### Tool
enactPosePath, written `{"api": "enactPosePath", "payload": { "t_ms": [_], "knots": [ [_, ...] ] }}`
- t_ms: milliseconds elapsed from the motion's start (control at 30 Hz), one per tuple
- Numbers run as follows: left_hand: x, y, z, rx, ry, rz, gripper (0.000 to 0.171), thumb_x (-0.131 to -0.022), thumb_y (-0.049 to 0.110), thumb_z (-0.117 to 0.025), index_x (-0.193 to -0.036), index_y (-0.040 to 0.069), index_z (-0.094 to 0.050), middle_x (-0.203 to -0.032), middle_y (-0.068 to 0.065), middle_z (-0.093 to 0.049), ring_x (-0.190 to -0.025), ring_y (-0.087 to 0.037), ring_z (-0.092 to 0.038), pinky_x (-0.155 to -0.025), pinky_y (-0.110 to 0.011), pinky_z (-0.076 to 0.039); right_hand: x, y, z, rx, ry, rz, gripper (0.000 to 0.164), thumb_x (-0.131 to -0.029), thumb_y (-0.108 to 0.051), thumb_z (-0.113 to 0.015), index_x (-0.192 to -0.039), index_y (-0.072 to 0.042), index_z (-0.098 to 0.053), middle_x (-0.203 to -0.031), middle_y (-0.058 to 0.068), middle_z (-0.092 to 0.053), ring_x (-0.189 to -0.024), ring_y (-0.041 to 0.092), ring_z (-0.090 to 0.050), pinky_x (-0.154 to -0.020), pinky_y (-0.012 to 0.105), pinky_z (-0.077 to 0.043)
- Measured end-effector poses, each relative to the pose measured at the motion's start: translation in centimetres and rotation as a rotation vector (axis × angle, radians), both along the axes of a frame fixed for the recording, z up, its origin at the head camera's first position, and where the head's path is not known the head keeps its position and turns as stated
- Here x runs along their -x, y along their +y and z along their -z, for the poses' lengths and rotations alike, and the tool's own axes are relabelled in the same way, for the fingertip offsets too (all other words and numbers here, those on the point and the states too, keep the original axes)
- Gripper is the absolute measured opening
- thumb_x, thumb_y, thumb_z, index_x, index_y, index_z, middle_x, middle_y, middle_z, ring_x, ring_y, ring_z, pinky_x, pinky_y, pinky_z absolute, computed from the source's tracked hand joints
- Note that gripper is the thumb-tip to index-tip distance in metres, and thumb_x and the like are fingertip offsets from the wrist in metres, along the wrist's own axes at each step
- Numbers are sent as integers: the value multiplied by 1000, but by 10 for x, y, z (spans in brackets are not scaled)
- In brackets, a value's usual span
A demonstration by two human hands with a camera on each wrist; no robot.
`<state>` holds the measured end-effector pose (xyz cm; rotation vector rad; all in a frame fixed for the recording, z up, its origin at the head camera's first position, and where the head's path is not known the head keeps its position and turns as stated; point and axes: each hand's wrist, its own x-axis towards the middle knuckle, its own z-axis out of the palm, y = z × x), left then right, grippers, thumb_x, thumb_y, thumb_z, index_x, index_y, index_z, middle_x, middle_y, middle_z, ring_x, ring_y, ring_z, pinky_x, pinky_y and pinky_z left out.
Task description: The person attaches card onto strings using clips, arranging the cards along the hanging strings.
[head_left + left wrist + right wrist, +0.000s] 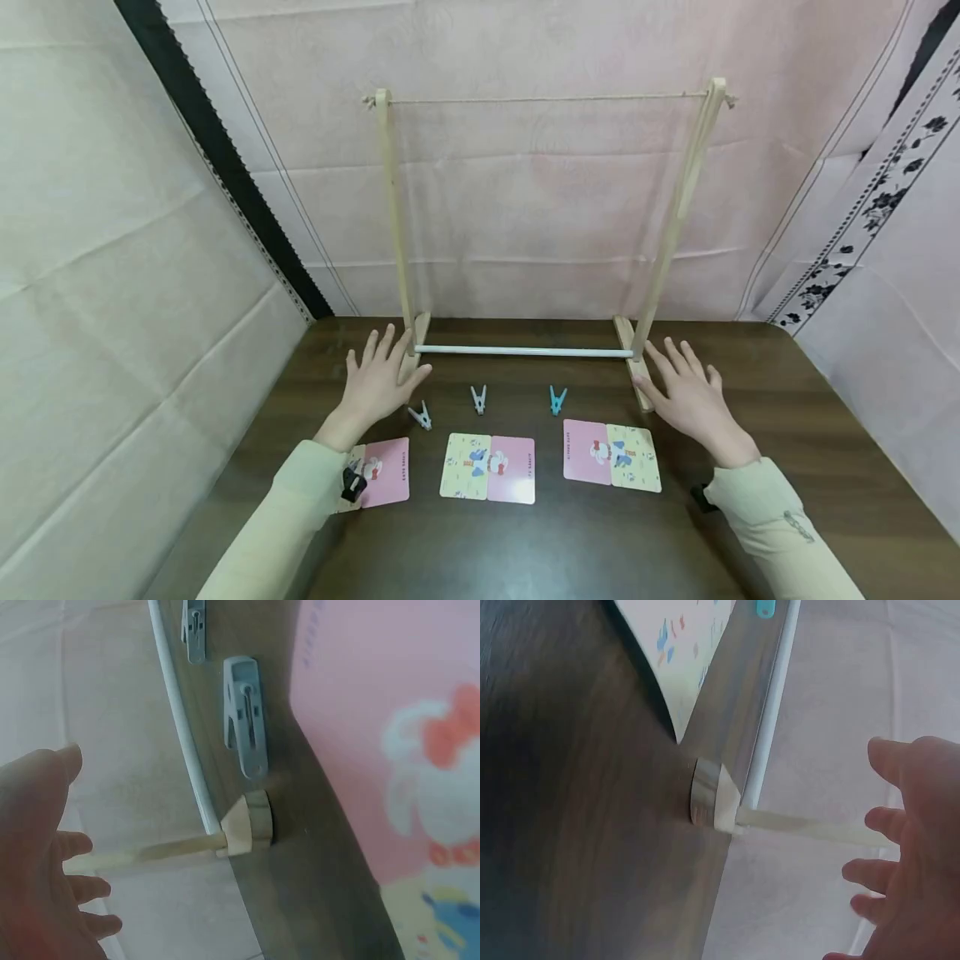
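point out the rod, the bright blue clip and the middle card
rod (523, 351): head view, middle of its length
bright blue clip (557, 403): head view, its body
middle card (489, 468): head view, where yellow meets pink

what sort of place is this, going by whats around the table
Probably a screened-off tabletop workspace: pale cloth surrounds the back and both sides of a dark table, where an upright frame strung with a cord stands.

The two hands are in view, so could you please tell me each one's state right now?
Left hand: open, holding nothing, near the stand.
Right hand: open, holding nothing, also near the stand.
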<state>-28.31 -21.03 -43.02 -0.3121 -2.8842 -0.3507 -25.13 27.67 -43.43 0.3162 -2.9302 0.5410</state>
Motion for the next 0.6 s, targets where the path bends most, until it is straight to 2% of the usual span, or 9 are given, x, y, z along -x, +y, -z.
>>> {"api": "enactPosePath", "payload": {
  "t_ms": [167, 333, 433, 500, 600],
  "knots": [
    [-8, -13, 3, -40, -62, 28, 84, -98, 67, -46, -160, 14, -27, -164, -20, -20, -149, -46, -16, -106, -77, -19, -2, -10, 6, 17, 25, -34, 65, -105, -47, -48, -153, -4, -39, -156, 30, -32, -148, 46, -18, -105, 77, -14],
    [-16, -30, -2, -123, -96, 104, 75, -100, 47, -58, -157, 5, -32, -159, -26, -28, -143, -51, -28, -104, -75, -28, -4, -21, 6, 34, 65, -46, 55, -105, -39, -52, -146, -3, -50, -146, 30, -47, -140, 49, -33, -102, 73, -27],
    [-18, -40, -6, -187, -129, 151, 74, -100, 39, -62, -156, 3, -31, -159, -27, -29, -143, -51, -27, -110, -71, -23, 1, -27, 2, 43, 108, -66, 49, -104, -35, -55, -141, -3, -55, -139, 29, -54, -133, 50, -41, -98, 71, -34],
    [-20, -47, -7, -212, -161, 181, 76, -100, 41, -62, -157, 4, -29, -159, -27, -28, -145, -50, -24, -113, -69, -18, 6, -31, 0, 48, 127, -79, 45, -103, -31, -58, -139, -4, -58, -136, 28, -56, -129, 49, -45, -96, 69, -37],
    [-29, -61, -9, -245, -235, 196, 82, -98, 48, -62, -159, 6, -27, -160, -25, -28, -146, -49, -22, -114, -68, -17, 11, -44, 1, 69, 124, -114, 42, -101, -27, -61, -137, -4, -60, -134, 27, -58, -125, 48, -48, -97, 67, -38]
  ]
}}
